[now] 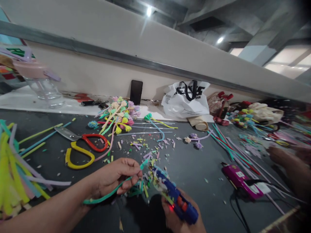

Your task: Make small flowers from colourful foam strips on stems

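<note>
My left hand (pixel 121 178) is closed in a pinch on a green pipe cleaner (pixel 107 196), which trails back along my palm toward the wrist. The pipe cleaner's front end points up toward the nozzle side of a blue hot glue gun (pixel 171 189). Wrapped around that gun is my right hand (pixel 179 210); a red light glows on its side and its tip is crusted with bits. Whether the tip touches the green stem I cannot tell. Beneath both hands lie cut scraps (pixel 145 187) of pipe cleaner.
Scissors (pixel 87 150) with red and yellow handles lie left, near loose pipe cleaners (pixel 21 171). Behind are a fluffy flower bunch (pixel 120 113), a phone (pixel 136 92), a white bag (pixel 186 102) and a bottle (pixel 45 87). A magenta corded device (pixel 240 181) and another person's hand (pixel 284 160) are right.
</note>
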{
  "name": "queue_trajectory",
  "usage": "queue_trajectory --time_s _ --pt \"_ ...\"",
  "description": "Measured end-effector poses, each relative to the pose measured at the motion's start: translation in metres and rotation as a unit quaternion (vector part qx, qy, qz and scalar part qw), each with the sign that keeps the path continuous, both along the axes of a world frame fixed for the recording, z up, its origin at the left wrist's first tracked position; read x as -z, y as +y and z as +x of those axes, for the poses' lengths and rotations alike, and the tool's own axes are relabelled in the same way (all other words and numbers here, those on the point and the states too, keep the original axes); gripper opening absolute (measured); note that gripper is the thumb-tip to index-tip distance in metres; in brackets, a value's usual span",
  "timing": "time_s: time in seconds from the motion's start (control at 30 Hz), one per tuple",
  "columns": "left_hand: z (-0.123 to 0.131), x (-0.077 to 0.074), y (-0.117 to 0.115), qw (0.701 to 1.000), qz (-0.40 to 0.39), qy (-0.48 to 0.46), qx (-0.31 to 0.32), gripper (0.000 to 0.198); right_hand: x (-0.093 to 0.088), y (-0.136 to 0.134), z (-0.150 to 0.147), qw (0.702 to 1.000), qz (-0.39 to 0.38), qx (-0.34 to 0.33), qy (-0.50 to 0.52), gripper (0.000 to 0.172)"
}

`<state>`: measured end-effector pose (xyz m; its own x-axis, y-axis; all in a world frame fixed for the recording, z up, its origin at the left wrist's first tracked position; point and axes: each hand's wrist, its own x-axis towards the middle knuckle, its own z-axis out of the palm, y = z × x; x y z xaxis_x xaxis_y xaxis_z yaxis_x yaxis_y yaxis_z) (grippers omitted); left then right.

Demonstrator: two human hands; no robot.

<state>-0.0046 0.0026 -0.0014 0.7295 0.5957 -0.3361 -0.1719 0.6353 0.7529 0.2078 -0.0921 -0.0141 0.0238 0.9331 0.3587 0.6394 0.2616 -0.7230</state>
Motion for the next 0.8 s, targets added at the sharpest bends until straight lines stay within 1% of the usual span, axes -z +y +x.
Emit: queue_trajectory --time_s 0.07,0.23,0.3,0.37,0.4,0.47,0.57,0.67,0.73,0.8 --pt "0.0 0.0 0.0 1.0 0.0 0.002 0.003 0.012 -0.002 0.002 0.001 1.0 -0.014 -0.001 0.01 0.024" --pt "0.001 0.0 0.0 1.0 -0.005 -0.007 -0.002 0.013 -0.001 0.0 -0.002 0.998 -0.033 -0.04 0.029 0.021" --pt "0.001 0.0 0.0 1.0 -0.004 -0.008 -0.006 0.013 -0.002 -0.003 -0.001 0.997 -0.045 -0.033 0.061 0.024" --pt "0.001 0.0 0.0 1.0 -0.003 -0.01 -0.011 0.013 -0.007 -0.003 0.006 0.997 -0.053 -0.013 0.063 0.027" --pt "0.001 0.0 0.0 1.0 -0.002 -0.012 -0.012 0.013 -0.012 -0.002 0.013 0.998 -0.055 0.001 0.038 0.026" --pt "0.001 0.001 0.0 1.0 0.001 -0.02 -0.013 0.014 -0.023 0.005 0.034 0.996 -0.052 0.042 -0.057 0.024" --pt "0.002 0.001 -0.001 1.0 -0.001 -0.026 -0.013 0.016 -0.035 0.021 0.073 0.968 -0.05 0.099 -0.224 0.026" --pt "0.002 0.0 -0.002 1.0 -0.009 -0.022 -0.013 0.017 -0.034 0.037 0.108 0.935 -0.082 0.102 -0.33 0.023" --pt "0.002 -0.001 -0.003 1.0 -0.015 -0.021 -0.015 0.017 -0.028 0.045 0.124 0.926 -0.095 0.086 -0.356 0.024" --pt "0.002 -0.001 -0.003 0.999 -0.018 -0.024 -0.018 0.016 -0.023 0.048 0.136 0.924 -0.109 0.074 -0.359 0.026"
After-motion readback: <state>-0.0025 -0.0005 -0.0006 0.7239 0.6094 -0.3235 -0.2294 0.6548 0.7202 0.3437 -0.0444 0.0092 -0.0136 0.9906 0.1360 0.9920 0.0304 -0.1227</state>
